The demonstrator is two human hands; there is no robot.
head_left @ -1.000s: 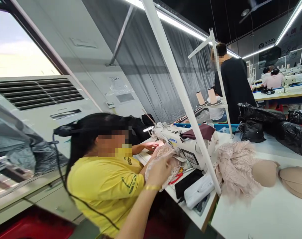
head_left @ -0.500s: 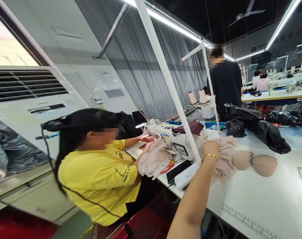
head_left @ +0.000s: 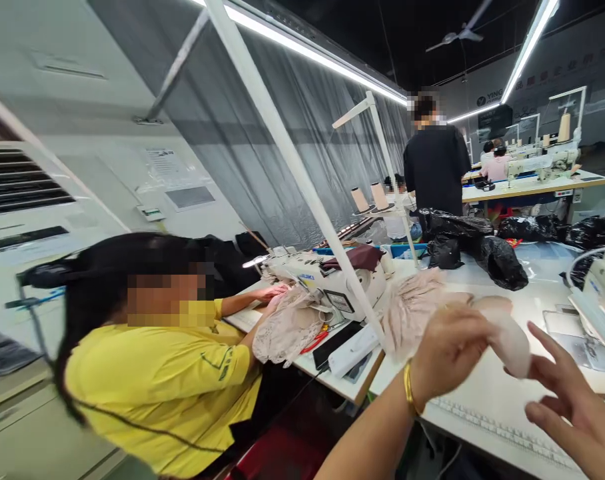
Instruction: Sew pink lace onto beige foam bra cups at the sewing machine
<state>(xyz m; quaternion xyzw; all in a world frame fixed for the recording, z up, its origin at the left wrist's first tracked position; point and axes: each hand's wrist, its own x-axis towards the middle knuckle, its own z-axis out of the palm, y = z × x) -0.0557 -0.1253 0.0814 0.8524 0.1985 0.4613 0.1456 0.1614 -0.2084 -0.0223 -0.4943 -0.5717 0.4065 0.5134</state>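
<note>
The left hand point(head_left: 450, 347) grips a pale cup point(head_left: 510, 343); the right hand point(head_left: 572, 400), fingers spread, is just beside it.

a pale, beige foam bra cup point(head_left: 507, 340), smooth and rounded, held up above the white table, blurred with motion. it sits at about 4 o'clock in the view, gripped along its 9 o'clock edge by the left hand point(head_left: 447, 350). the right hand point(head_left: 577, 400), fingers spread, is just beside its 4 o'clock edge; whether they touch is unclear.
</note>
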